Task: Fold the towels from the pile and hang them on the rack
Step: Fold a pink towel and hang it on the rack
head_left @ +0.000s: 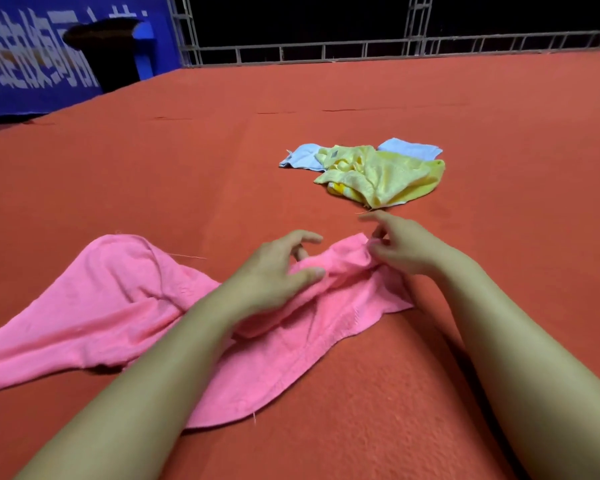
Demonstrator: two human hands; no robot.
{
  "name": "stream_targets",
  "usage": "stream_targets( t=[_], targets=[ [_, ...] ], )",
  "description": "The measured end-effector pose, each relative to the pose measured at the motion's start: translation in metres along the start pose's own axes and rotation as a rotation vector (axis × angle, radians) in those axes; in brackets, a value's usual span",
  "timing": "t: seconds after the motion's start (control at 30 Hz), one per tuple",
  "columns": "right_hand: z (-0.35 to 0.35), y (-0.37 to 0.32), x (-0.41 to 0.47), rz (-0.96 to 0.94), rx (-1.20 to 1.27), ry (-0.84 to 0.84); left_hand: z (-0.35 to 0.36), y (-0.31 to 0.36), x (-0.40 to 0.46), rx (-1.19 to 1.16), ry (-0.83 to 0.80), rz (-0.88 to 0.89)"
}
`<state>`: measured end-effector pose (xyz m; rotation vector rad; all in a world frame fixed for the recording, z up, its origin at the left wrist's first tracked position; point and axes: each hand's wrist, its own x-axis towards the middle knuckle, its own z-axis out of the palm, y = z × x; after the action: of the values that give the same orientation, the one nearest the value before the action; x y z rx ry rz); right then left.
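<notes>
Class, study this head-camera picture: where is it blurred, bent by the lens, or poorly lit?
Head view: the right hand fingertips smear with motion blur; the wide lens bows the metal railing; beyond it all is black; the pink towel is evenly lit, without glare.
</notes>
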<state>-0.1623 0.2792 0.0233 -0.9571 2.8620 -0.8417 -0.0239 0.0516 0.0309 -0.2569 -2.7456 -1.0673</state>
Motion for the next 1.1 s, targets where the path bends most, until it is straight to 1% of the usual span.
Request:
stream_targets(
  t=[0.07,0.13,0.2,0.23,0.37,0.43,0.5,0.57,0.7,0.77,0.83,0.9,0.97,1.0,1.03,1.1],
  targets=[
    [-0.015,0.004,-0.003,-0.033,0.024,0.232,-0.013,-0.003,0.018,-0.024,0.064,0.035],
    [-0.03,0.007,-0.006,-0.041,0.169,0.437,-0.026,-0.009,0.04,-0.016,0.114,0.055],
    [-0.042,0.012,-0.007,-0.046,0.295,0.572,-0.038,-0.014,0.065,-0.02,0.136,0.043],
    [-0.044,0.015,-0.007,-0.023,0.336,0.602,-0.042,-0.017,0.078,-0.018,0.136,0.019],
    [-0.023,0.032,0.001,0.183,0.397,0.549,-0.039,-0.046,0.125,0.005,0.116,-0.135],
    [-0.011,0.04,0.005,0.22,0.465,0.576,-0.03,-0.065,0.137,0.003,0.072,-0.192],
    [-0.005,0.046,0.009,0.252,0.522,0.629,-0.02,-0.079,0.142,-0.021,0.029,-0.205],
    [0.001,0.049,0.009,0.277,0.489,0.619,-0.012,-0.088,0.144,-0.056,0.024,-0.195],
    [0.024,0.059,0.003,0.319,0.269,0.462,-0.006,-0.101,0.148,-0.062,0.053,-0.175],
    [0.033,0.063,0.003,0.314,0.181,0.398,-0.005,-0.107,0.151,-0.024,0.088,-0.18],
    [0.036,0.063,0.004,0.295,0.121,0.371,-0.006,-0.113,0.156,0.013,0.151,-0.204],
    [0.037,0.06,0.005,0.279,0.164,0.425,-0.008,-0.12,0.161,0.007,0.222,-0.256],
    [0.038,0.058,0.004,0.303,0.325,0.546,-0.011,-0.123,0.164,0.009,0.275,-0.323],
    [0.038,0.057,0.004,0.311,0.366,0.594,-0.011,-0.122,0.164,0.066,0.288,-0.344],
    [0.039,0.057,0.004,0.312,0.353,0.605,-0.01,-0.117,0.161,0.161,0.297,-0.343],
    [0.04,0.054,0.003,0.315,0.282,0.533,-0.002,-0.099,0.149,0.31,0.333,-0.256]
  ],
)
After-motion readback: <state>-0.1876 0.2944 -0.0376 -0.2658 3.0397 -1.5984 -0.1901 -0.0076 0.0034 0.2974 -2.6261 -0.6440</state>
